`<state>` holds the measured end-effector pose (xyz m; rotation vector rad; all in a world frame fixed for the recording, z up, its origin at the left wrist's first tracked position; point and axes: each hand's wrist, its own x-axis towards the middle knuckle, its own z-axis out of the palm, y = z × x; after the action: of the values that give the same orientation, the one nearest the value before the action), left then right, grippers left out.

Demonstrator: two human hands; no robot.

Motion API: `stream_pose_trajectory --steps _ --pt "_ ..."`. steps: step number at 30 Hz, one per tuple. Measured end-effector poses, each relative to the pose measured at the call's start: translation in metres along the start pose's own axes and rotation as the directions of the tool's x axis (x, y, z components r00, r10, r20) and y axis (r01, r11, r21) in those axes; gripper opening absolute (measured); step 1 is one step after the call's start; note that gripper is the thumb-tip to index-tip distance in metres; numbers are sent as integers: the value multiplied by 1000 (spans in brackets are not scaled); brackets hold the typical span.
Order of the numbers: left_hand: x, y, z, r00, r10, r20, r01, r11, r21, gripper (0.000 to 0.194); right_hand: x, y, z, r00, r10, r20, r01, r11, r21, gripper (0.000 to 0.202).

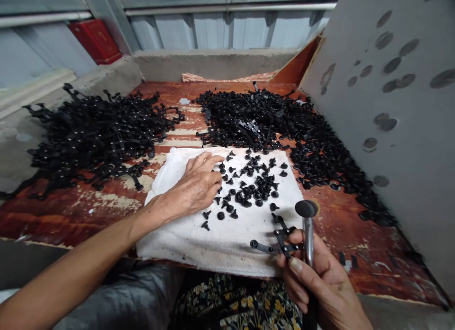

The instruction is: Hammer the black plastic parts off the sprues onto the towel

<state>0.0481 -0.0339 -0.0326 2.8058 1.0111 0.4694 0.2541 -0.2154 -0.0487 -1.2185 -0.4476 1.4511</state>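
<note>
On a white cloth lie many small black round-headed pieces. My left hand is over the cloth at their left edge, its fingers bent and partly hiding some pieces; whether it pinches one cannot be seen. Low at the right, my right hand is closed around a hammer with a metal shaft and a dark round head. The same hand pinches a black branched part between thumb and fingers, with its arms sticking out to the left over the cloth.
A tall heap of black branched parts covers the table's left. Another black heap lies behind the cloth, with round pieces along the right. A grey spotted panel rises at right; a red box sits back left.
</note>
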Motion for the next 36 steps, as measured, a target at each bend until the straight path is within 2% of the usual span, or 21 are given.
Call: stream_pose_trajectory --steps 6,12,16,25,30,36 --pt "-3 2 -4 998 -41 -45 42 999 28 15 -1 0 1 1000 2 -31 -2 1000 -2 45" --pt "-29 7 -18 1000 2 5 -2 1000 26 20 -2 -1 1 998 17 -65 -18 1000 -12 47" --pt "-39 8 -16 999 -26 26 25 999 43 17 -3 -1 2 997 18 -74 -18 1000 -4 48" --pt "-34 9 -9 999 -37 7 37 999 -10 22 -3 0 2 997 -5 -78 3 1000 -20 47" --pt "-35 12 -13 998 -53 -18 54 996 72 16 -3 0 2 998 5 -64 -7 1000 -24 45" --pt "-55 19 -17 996 -7 -85 12 999 49 23 -4 0 3 997 11 -82 -11 1000 -4 47"
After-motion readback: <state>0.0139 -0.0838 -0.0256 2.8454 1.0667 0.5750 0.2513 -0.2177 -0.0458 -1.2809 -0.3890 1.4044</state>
